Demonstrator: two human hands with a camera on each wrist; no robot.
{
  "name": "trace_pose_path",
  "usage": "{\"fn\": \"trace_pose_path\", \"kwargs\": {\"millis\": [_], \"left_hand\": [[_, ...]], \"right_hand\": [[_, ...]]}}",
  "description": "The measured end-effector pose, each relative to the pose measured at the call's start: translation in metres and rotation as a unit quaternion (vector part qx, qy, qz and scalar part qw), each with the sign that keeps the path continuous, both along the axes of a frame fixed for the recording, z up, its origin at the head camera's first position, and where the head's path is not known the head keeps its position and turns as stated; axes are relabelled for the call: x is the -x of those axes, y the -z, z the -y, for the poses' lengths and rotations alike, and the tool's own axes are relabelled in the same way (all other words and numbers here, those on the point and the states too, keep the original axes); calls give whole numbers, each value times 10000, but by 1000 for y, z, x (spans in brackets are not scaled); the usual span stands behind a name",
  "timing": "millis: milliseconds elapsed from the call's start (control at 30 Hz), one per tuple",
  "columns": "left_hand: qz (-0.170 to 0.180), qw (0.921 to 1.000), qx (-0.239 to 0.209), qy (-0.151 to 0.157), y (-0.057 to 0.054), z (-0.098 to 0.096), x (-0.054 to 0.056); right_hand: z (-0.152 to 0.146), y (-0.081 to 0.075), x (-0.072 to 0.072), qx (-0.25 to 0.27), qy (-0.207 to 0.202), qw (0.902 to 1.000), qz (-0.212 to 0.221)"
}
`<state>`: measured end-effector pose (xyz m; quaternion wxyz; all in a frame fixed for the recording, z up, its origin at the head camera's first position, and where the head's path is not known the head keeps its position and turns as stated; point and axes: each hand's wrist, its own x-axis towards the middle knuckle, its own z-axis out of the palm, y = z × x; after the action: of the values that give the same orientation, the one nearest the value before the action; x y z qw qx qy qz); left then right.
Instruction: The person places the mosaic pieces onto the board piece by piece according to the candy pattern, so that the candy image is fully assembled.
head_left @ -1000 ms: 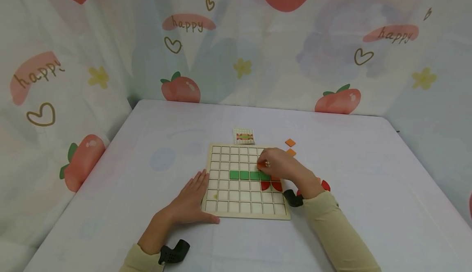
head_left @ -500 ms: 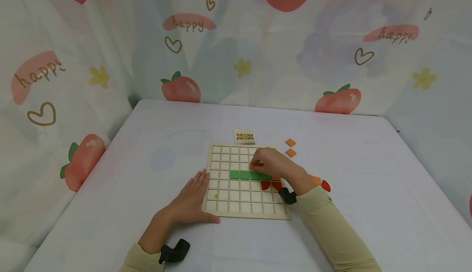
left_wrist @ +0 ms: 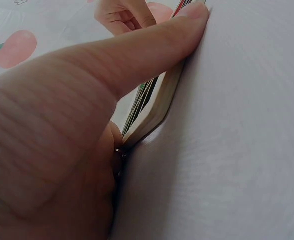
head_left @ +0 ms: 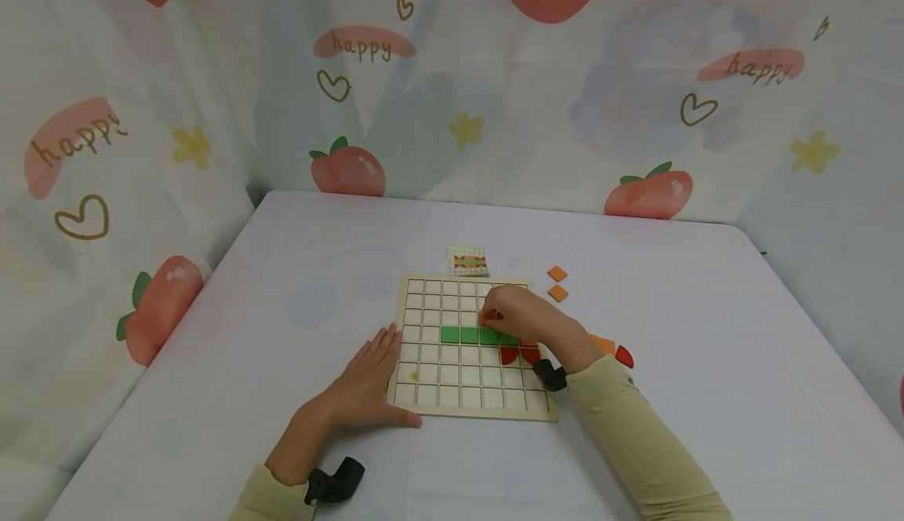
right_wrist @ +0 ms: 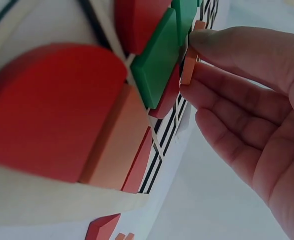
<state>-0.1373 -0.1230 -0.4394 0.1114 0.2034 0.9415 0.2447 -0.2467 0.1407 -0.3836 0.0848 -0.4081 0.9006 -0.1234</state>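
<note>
A pale wooden grid board (head_left: 469, 397) lies flat on the table. My left hand (head_left: 362, 386) rests along its left side with straight fingers, the thumb touching the front edge. Over the upper right squares, my right hand (head_left: 528, 313) pinches a small orange tile (right_wrist: 189, 65) between thumb and fingertips, just behind the row of green tiles (head_left: 459, 335). At the right end of that row sits an orange tile (right_wrist: 119, 140). Red rounded pieces (head_left: 508, 355) lie in front of it; more red shows behind the row in the right wrist view. My right hand hides some squares.
A small pattern card (head_left: 468, 260) lies behind the board. To the right are two loose orange tiles, one farther back (head_left: 557, 273) and one nearer (head_left: 558, 293). Beside the right forearm lie another orange piece (head_left: 603, 344) and a red rounded piece (head_left: 625, 356).
My right hand has shifted a little left across the board with the orange tile, then held nearly still. The left hand has stayed in place.
</note>
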Motion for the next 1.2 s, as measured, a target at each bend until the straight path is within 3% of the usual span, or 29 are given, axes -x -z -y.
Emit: {"fn": "trace_pose_path", "kwargs": {"millis": [867,1200], "left_hand": [[-50,10000,2,59,-1,1,-1],[-40,10000,36,34,-1,1,-1]], "right_hand": [[2,0,-3,-14,79,10000,-24],[2,0,0,113,144,9996,227]]}}
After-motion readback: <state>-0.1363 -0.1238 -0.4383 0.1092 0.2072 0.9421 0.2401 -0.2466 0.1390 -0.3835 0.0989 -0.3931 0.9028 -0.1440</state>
